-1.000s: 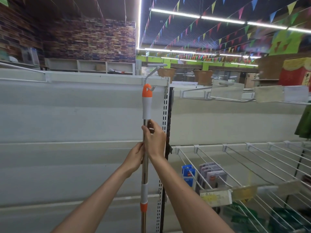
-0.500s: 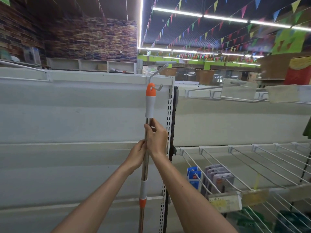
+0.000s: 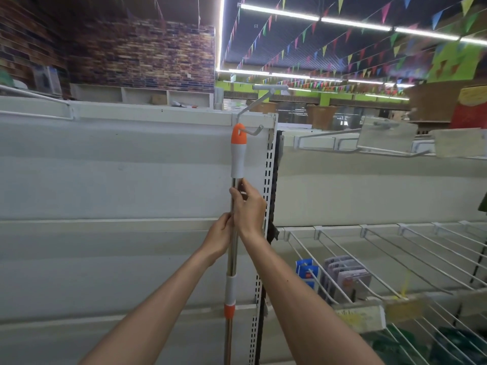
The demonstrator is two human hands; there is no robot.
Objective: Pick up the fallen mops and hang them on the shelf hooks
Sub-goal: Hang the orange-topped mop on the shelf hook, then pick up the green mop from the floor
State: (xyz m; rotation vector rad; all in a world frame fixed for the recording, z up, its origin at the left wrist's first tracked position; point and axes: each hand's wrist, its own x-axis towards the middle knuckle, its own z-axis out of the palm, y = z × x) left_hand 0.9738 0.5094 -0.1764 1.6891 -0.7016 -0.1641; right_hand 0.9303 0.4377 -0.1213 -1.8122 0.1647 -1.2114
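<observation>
Nearest us, our two forearms rise from 6 o'clock toward the middle of the view. Our left hand (image 3: 220,237) curls round the steel shaft of the mop handle (image 3: 238,159) and grips it. At its 1 o'clock, touching it, our right hand (image 3: 250,210) pinches the same shaft between thumb and bent fingers, right under the white grip.

The handle stands nearly upright against the pale shelf panel (image 3: 118,180). Its lower end runs out of view at 6 o'clock, so we cannot see the mop head. At 12 o'clock from our hands, the orange cap (image 3: 238,137) has its hole threaded on the metal hook (image 3: 253,131), whose upturned tip shows at the cap's 3 o'clock.

Just beside the handle, at its 3 o'clock, runs the slotted white upright (image 3: 269,185). Farther off at 4 o'clock, wire pegs (image 3: 395,251) carry small packets (image 3: 345,275). Beyond the shelf top we see a brick wall (image 3: 145,54) at 10 o'clock and coloured bunting (image 3: 342,56) under strip lights at 1 o'clock.
</observation>
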